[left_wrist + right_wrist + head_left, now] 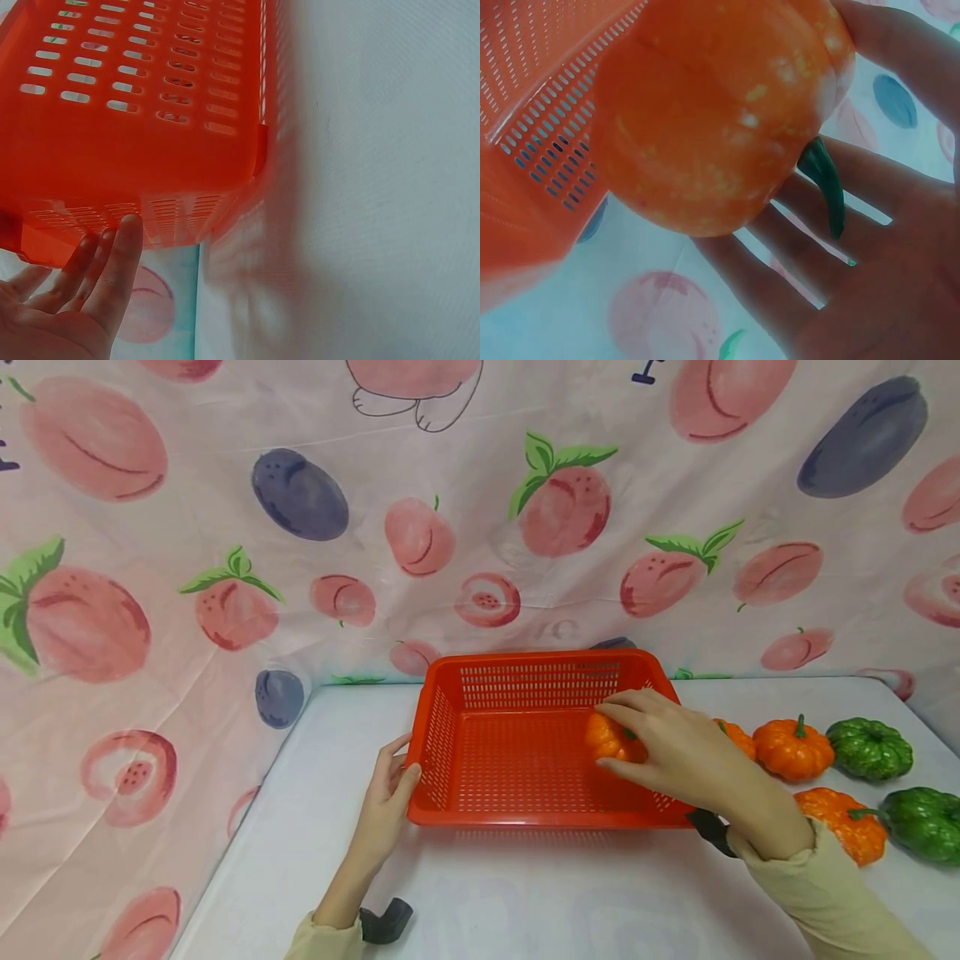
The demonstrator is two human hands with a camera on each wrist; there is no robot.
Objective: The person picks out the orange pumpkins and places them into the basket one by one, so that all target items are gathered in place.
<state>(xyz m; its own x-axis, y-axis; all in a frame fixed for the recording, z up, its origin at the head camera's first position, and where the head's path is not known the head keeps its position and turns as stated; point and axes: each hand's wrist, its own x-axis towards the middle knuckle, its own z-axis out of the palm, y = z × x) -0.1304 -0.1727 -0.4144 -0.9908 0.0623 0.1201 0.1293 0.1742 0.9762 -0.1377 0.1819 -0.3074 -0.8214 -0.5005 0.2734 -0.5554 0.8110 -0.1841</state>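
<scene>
A red plastic basket (517, 820) with slotted walls sits on the white table. My left hand (386, 802) holds its left side, the thumb at the rim and the fingers (120, 262) against the outer wall. Over the basket's right part, my right hand (660, 747) grips a small orange pumpkin (606, 737) between thumb and fingers. In the right wrist view the pumpkin (712, 120) shows its green stem pointing toward the palm. The basket's slotted wall (555, 150) is beside it.
To the right of the basket lie more orange pumpkins (793, 750) and green pumpkins (870, 749); my right hand and forearm partly cover some. A fruit-printed cloth (480, 527) hangs behind the table and along its left side.
</scene>
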